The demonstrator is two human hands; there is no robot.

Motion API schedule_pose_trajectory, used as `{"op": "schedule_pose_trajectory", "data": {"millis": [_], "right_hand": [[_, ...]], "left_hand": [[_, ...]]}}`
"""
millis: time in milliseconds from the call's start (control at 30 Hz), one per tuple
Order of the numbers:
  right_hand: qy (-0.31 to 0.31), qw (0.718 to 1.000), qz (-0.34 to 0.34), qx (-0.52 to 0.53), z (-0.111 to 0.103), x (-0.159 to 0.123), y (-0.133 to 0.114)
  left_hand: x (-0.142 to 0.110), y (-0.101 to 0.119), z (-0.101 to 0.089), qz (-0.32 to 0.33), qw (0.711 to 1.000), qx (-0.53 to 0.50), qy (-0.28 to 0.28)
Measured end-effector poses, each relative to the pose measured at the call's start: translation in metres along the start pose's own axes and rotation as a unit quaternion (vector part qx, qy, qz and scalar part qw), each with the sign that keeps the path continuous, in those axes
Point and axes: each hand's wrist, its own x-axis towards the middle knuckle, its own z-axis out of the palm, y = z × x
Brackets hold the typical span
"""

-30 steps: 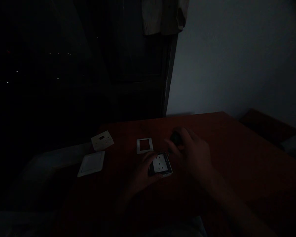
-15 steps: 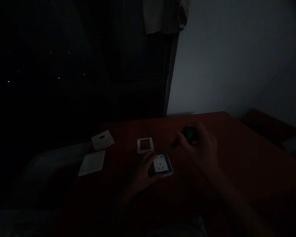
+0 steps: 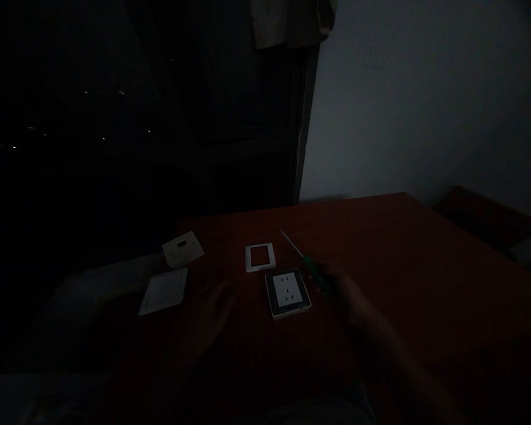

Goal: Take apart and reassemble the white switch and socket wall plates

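My right hand point(image 3: 338, 290) grips the green handle of a screwdriver point(image 3: 310, 267), whose thin shaft points away and to the left, low over the table. Just left of that hand lies a wall socket in its box point(image 3: 287, 292), with a white slotted face and a dark surround. My left hand point(image 3: 213, 310) is apart from the socket, its fingers spread and holding nothing. Behind the socket is a white square frame point(image 3: 260, 257) with an open middle. A white switch plate point(image 3: 163, 291) lies left of my left hand.
A pale card or sheet with a dark rectangle point(image 3: 183, 249) lies behind the switch plate. The reddish table point(image 3: 398, 254) reaches to a grey wall point(image 3: 407, 106). A dark window with small lights is at the left, and cloth point(image 3: 292, 23) hangs above. The room is very dim.
My left hand has let go of the socket and moved left. My right hand has lowered toward the table, and the screwdriver's shaft now points away from me.
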Motion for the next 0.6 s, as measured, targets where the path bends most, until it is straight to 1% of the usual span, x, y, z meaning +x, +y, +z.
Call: {"op": "schedule_pose_trajectory", "data": {"millis": [67, 133, 233, 333, 467, 600], "right_hand": [[0.016, 1.0, -0.011, -0.009, 0.001, -0.002, 0.006], [0.025, 0.999, -0.023, -0.021, 0.002, -0.005, 0.01], [0.029, 0.998, -0.036, -0.036, 0.004, -0.009, 0.012], [0.032, 0.998, -0.041, -0.046, 0.003, -0.01, 0.012], [0.029, 0.997, -0.045, -0.051, 0.001, -0.01, 0.013], [0.026, 0.997, -0.048, -0.051, 0.002, -0.01, 0.012]], "left_hand": [[-0.008, -0.011, -0.005, -0.009, 1.0, 0.022, -0.01], [-0.014, -0.014, -0.009, -0.009, 0.999, 0.031, -0.025], [-0.018, -0.01, -0.009, -0.034, 0.998, 0.042, -0.043], [-0.016, -0.005, -0.006, -0.056, 0.996, 0.047, -0.054], [-0.01, -0.006, -0.001, -0.041, 0.996, 0.05, -0.055], [-0.005, -0.005, 0.0, -0.023, 0.996, 0.066, -0.051]]}}
